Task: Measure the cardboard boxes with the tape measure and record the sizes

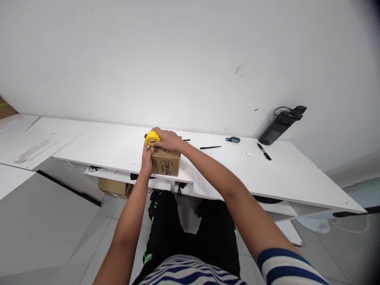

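A small brown cardboard box (170, 168) with dark printing sits on the white desk (208, 136) near its front edge. My right hand (168, 140) reaches over the top of the box and is closed on a yellow tape measure (152, 136) at the box's far left corner. My left hand (147, 161) grips the box's left side, its thumb by the top edge just below the tape measure. Whether any tape is pulled out I cannot tell. Behind the box, a thin dark stick-like item (186, 139) pokes out.
To the right lie a black pen (210, 147), a small dark-blue item (233, 139) and a black marker-like object (264, 151). A dark bottle (277, 126) leans near the wall. Paper (203, 184) hangs over the front edge. Below, another cardboard box (113, 188) stands under the shelf.
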Available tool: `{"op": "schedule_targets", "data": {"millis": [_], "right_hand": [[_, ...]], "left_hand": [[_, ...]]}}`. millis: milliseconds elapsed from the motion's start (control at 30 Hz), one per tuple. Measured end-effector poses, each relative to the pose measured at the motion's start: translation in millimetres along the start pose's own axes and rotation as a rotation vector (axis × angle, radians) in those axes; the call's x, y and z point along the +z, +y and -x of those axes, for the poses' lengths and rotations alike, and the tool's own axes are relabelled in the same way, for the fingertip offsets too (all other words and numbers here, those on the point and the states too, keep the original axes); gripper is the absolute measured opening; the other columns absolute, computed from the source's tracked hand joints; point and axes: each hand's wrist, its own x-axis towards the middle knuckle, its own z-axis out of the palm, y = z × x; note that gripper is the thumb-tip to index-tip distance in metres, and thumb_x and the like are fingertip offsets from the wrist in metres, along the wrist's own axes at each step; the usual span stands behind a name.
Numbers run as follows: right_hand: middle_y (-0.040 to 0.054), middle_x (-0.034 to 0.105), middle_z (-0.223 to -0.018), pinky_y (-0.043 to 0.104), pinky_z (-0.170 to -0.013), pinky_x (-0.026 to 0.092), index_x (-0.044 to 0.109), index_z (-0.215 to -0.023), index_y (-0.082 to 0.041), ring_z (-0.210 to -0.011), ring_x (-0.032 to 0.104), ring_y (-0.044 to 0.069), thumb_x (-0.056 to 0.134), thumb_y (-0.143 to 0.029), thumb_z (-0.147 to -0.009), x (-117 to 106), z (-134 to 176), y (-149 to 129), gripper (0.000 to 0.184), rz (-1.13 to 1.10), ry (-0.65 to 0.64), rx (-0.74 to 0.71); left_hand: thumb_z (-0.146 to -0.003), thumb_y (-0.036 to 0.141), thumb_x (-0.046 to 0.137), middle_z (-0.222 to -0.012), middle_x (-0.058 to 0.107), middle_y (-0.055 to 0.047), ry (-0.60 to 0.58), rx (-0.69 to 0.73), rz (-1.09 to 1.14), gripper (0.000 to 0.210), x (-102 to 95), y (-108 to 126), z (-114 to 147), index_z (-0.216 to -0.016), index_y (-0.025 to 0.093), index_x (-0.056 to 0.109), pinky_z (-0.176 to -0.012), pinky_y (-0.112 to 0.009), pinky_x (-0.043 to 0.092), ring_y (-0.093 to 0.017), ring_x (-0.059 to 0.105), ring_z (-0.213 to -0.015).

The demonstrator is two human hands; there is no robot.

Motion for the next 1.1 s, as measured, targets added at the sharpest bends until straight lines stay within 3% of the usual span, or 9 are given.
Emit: {"op": "schedule_targets", "data": {"millis": [133, 300, 500, 600, 667, 733, 833, 967, 1100], "right_hand": [[0.0063, 0.07, -0.113, 0.038, -0.082, 0.048, 0.047, -0.137, -0.024, -0.092, 0.066, 0.026, 0.059, -0.047, -0.09, -5.4, 8.3, 6.4, 0.054, -0.087, 0.219, -0.028], [0.0078, 0.063, -0.118, 0.034, -0.065, 0.053, 0.035, -0.141, -0.028, -0.082, 0.067, 0.021, 0.062, -0.06, -0.085, -27.7, 77.6, 56.7, 0.07, -0.531, 0.563, 0.133], [0.0018, 0.057, -0.107, 0.02, -0.038, 0.034, 0.035, -0.132, -0.033, -0.056, 0.056, 0.009, 0.071, -0.063, -0.077, -42.1, 157.0, 123.1, 0.072, -0.913, 0.61, 0.344], [0.0007, 0.056, -0.101, 0.021, -0.041, 0.04, 0.037, -0.129, -0.031, -0.057, 0.052, 0.008, 0.073, -0.063, -0.077, -34.5, 181.6, 133.3, 0.071, -0.924, 0.605, 0.37], [0.0012, 0.057, -0.102, 0.024, -0.045, 0.046, 0.036, -0.13, -0.031, -0.06, 0.055, 0.01, 0.072, -0.064, -0.079, -19.7, 193.9, 131.9, 0.07, -0.933, 0.556, 0.346], [0.0026, 0.058, -0.105, 0.027, -0.048, 0.05, 0.034, -0.132, -0.031, -0.061, 0.058, 0.011, 0.068, -0.064, -0.082, 1.3, 204.0, 126.9, 0.069, -0.945, 0.478, 0.314], [0.0099, 0.061, -0.118, 0.036, -0.063, 0.058, 0.031, -0.139, -0.028, -0.074, 0.066, 0.018, 0.063, -0.067, -0.085, 30.6, 214.2, 121.5, 0.073, -0.825, 0.443, 0.247], [0.0153, 0.062, -0.132, 0.046, -0.094, 0.052, 0.047, -0.141, -0.024, -0.112, 0.064, 0.03, 0.046, -0.071, -0.092, 32.9, 210.3, 148.2, 0.068, -0.374, 0.433, 0.182], [0.0136, 0.07, -0.12, 0.039, -0.091, 0.049, 0.061, -0.133, -0.021, -0.107, 0.066, 0.027, 0.022, -0.047, -0.105, 1.9, 181.3, 219.8, 0.054, 0.015, 0.511, 0.429]], "left_hand": [[-0.08, 0.035, 0.065, -0.135, 0.064, -0.009, 0.116, -0.063, 0.036, 0.068, 2.2, -0.4, 1.2, -0.145, 0.026, 0.047, -0.097, -0.039, 0.053, -0.028, 0.065, -0.118], [-0.076, 0.029, 0.063, -0.14, 0.059, -0.01, 0.258, 0.075, -0.044, 0.048, 7.7, -13.2, -13.9, -0.123, 0.023, 0.06, -0.106, -0.036, 0.047, -0.028, 0.054, -0.132], [-0.081, 0.03, 0.061, -0.15, 0.043, -0.014, 0.306, 0.105, -0.267, 0.051, 29.9, -6.5, -45.6, -0.13, 0.021, 0.051, -0.118, -0.046, 0.034, -0.03, 0.038, -0.144], [-0.08, 0.03, 0.07, -0.154, 0.037, -0.013, 0.394, 0.303, -0.452, 0.067, 52.1, 4.1, -13.4, -0.139, 0.025, 0.04, -0.126, -0.047, 0.016, -0.028, 0.022, -0.152], [-0.081, 0.037, 0.073, -0.151, 0.04, -0.012, 0.345, 0.399, -0.372, 0.073, 76.6, 1.3, 28.1, -0.143, 0.027, 0.036, -0.124, -0.045, 0.022, -0.027, 0.029, -0.149], [-0.076, 0.048, 0.077, -0.143, 0.047, -0.013, 0.162, 0.269, -0.203, 0.073, 108.8, -11.4, 68.4, -0.137, 0.028, 0.043, -0.114, -0.043, 0.04, -0.028, 0.042, -0.141], [-0.074, 0.061, 0.075, -0.128, 0.061, -0.013, -0.102, -0.24, 0.006, 0.064, 158.9, -39.0, 92.0, -0.122, 0.024, 0.055, -0.096, -0.038, 0.053, -0.028, 0.059, -0.124], [-0.08, 0.07, 0.064, -0.079, 0.068, -0.005, -0.088, -0.485, 0.226, 0.051, 200.1, -73.5, 39.2, -0.083, 0.019, 0.059, -0.067, -0.029, 0.054, -0.019, 0.069, -0.075], [-0.078, 0.046, 0.065, -0.055, 0.057, 0.003, -0.162, -0.652, 0.344, 0.033, 213.3, -104.7, -40.9, -0.064, 0.02, 0.051, -0.051, -0.025, 0.047, -0.011, 0.056, -0.046]]}}
